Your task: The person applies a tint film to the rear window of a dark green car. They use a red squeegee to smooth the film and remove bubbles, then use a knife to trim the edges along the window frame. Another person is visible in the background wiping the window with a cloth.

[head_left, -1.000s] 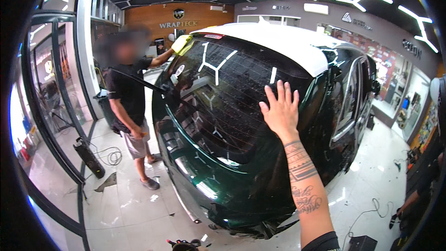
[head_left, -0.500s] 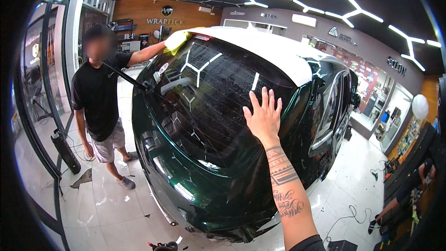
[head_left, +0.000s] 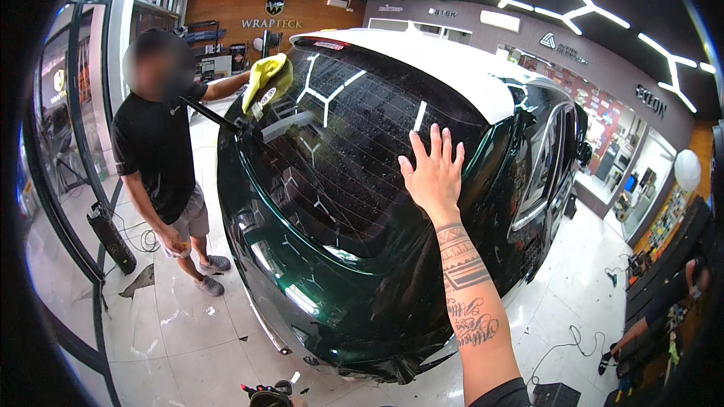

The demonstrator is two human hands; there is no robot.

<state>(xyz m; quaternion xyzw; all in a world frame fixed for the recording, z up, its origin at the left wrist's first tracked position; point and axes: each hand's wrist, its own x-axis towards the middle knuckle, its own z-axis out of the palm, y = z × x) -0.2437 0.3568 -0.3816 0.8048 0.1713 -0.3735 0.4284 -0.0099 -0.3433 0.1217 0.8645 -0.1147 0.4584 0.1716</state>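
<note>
My right hand point(head_left: 436, 173) is stretched out with fingers spread, palm toward the lower right part of the car's dark rear window point(head_left: 354, 173). It holds nothing; whether the palm touches the glass I cannot tell. Small droplets dot the window, which reflects the ceiling lights. Around it is the glossy dark green body point(head_left: 339, 309), topped by a white roof point(head_left: 422, 60). A co-worker point(head_left: 166, 143) stands at the left of the car and holds a yellow cloth point(head_left: 268, 79) against the window's upper left corner. My left hand is out of view.
A black and red object point(head_left: 268, 394) shows at the bottom edge, its kind unclear. A dark cylinder point(head_left: 111, 237) stands by the glass doors at left. At right, a cable point(head_left: 573, 343) lies on the tiled floor near a black box point(head_left: 556, 394) and another person point(head_left: 664, 309).
The co-worker's yellow cloth has come down and left from the roof edge onto the window's corner. The view has shifted slightly; my right hand stays spread at much the same spot.
</note>
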